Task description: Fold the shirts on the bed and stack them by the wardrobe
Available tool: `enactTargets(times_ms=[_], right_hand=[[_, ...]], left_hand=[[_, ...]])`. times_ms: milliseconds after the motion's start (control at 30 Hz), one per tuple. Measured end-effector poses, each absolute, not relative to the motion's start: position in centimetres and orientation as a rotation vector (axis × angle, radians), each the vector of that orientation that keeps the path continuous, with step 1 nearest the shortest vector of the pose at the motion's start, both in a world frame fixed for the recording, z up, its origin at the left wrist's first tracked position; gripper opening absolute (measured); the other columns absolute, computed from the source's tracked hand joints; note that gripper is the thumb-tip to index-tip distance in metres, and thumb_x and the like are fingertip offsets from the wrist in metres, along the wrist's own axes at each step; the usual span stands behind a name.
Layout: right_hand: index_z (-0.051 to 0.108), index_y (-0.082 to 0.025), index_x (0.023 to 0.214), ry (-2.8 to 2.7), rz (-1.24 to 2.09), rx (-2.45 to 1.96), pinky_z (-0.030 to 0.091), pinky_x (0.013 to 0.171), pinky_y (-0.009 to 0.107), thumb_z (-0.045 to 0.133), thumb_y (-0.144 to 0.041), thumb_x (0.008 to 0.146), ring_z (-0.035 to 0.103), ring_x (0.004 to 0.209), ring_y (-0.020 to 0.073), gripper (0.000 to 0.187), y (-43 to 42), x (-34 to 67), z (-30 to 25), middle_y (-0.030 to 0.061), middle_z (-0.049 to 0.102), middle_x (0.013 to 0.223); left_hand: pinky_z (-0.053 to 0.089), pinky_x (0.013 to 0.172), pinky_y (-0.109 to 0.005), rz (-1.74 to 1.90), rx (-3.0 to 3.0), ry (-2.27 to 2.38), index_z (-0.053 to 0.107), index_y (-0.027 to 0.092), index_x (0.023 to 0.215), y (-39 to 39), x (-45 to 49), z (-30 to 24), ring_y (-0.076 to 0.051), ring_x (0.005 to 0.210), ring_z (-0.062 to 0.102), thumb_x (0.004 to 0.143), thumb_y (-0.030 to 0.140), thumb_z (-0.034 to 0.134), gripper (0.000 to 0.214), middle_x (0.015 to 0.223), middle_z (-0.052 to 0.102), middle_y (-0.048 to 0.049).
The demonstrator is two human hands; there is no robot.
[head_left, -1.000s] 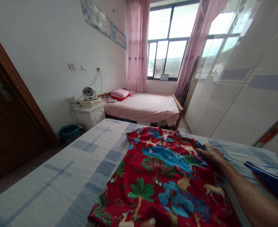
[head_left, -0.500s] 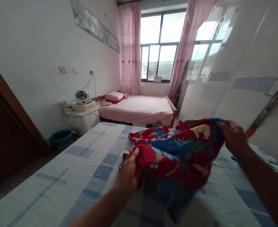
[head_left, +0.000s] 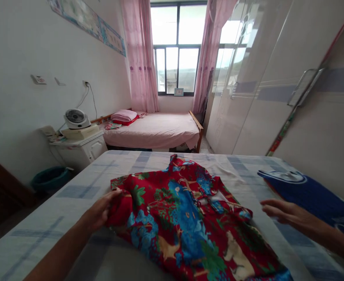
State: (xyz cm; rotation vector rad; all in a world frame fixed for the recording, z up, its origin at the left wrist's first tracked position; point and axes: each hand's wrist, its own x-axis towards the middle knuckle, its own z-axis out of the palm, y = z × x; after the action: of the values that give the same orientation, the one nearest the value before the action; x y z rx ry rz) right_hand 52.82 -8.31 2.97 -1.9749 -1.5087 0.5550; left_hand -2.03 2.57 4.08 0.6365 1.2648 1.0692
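A red shirt point(head_left: 164, 195) printed with animals, green plants and blue patches lies spread over the bed with the blue-and-white checked sheet point(head_left: 81, 191). My left hand point(head_left: 103, 208) is closed on the shirt's left edge, thumb on top, the other fingers partly hidden by the cloth. To the right of the shirt, apart from it, my right hand point(head_left: 289, 214) hangs over the sheet with its fingers stretched out and nothing in it. Beyond that hand lies a flat blue cloth item point(head_left: 312, 195) with white markings.
A pink-covered bed point(head_left: 160, 130) stands beyond, below the window. On the left are a white bedside cabinet point(head_left: 94, 150) with a fan point(head_left: 76, 118) on it, and a teal bin point(head_left: 50, 177). Tall glossy wardrobe doors point(head_left: 265, 117) line the right.
The shirt, earlier bunched and lifted between both hands, is now spread lower on the bed. My right hand has let go and moved away. My left hand has moved left with its edge.
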Motion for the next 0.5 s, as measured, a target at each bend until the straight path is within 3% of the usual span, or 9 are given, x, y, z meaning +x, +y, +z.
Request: enactTargets(times_ms=[100, 267, 333, 433, 500], right_hand=[[0.067, -0.024, 0.1, -1.445, 0.833, -1.944, 0.054, 0.072, 0.034, 0.053, -0.057, 0.07, 0.064, 0.095, 0.027, 0.047, -3.1, 50.1, 2.3, 0.0086, 0.069, 0.105], [0.064, -0.015, 0.1, -1.451, 0.596, -1.976, 0.044, 0.088, 0.039, 0.052, -0.053, 0.069, 0.055, 0.11, 0.0314, 0.051, 4.3, 46.0, 1.3, 0.0147, 0.065, 0.11], [0.066, -0.016, 0.091, -1.473, 0.586, -1.952, 0.044, 0.088, 0.039, 0.054, -0.054, 0.067, 0.055, 0.109, 0.0315, 0.046, 6.2, 44.4, 0.9, 0.0129, 0.067, 0.102], [0.064, -0.018, 0.07, -1.52, 0.648, -1.9, 0.047, 0.078, 0.037, 0.06, -0.052, 0.063, 0.062, 0.09, 0.0302, 0.036, 7.3, 42.4, 1.0, 0.0086, 0.068, 0.075], [0.063, -0.018, 0.069, -1.548, 0.692, -1.852, 0.049, 0.072, 0.035, 0.059, -0.049, 0.064, 0.063, 0.08, 0.0266, 0.032, 7.1, 41.6, 1.7, 0.0059, 0.067, 0.068]], left_hand=[[0.056, 0.055, -0.026, 1.122, 0.493, 1.237, 0.061, 0.014, 0.079, 3.2, -1.4, 3.4, -0.016, 0.053, 0.066, 0.084, 0.01, 0.051, 0.012, 0.062, 0.069, -0.003], [0.057, 0.057, -0.031, 1.109, 0.444, 1.209, 0.062, 0.014, 0.082, 3.5, -0.9, 4.6, -0.019, 0.054, 0.067, 0.081, 0.016, 0.058, 0.005, 0.061, 0.068, -0.0034], [0.058, 0.062, -0.034, 1.087, 0.423, 1.173, 0.063, 0.014, 0.087, 3.7, -1.0, 5.2, -0.021, 0.059, 0.068, 0.08, 0.018, 0.06, 0.008, 0.066, 0.071, -0.0052], [0.057, 0.067, -0.04, 0.962, 0.424, 1.16, 0.064, 0.013, 0.091, 3.8, -1.3, 5.5, -0.025, 0.066, 0.07, 0.079, 0.022, 0.061, 0.016, 0.07, 0.072, -0.0078], [0.057, 0.066, -0.039, 0.862, 0.484, 1.189, 0.063, 0.012, 0.089, 3.8, -1.5, 5.2, -0.025, 0.064, 0.069, 0.075, 0.022, 0.066, 0.017, 0.067, 0.071, -0.0074]])
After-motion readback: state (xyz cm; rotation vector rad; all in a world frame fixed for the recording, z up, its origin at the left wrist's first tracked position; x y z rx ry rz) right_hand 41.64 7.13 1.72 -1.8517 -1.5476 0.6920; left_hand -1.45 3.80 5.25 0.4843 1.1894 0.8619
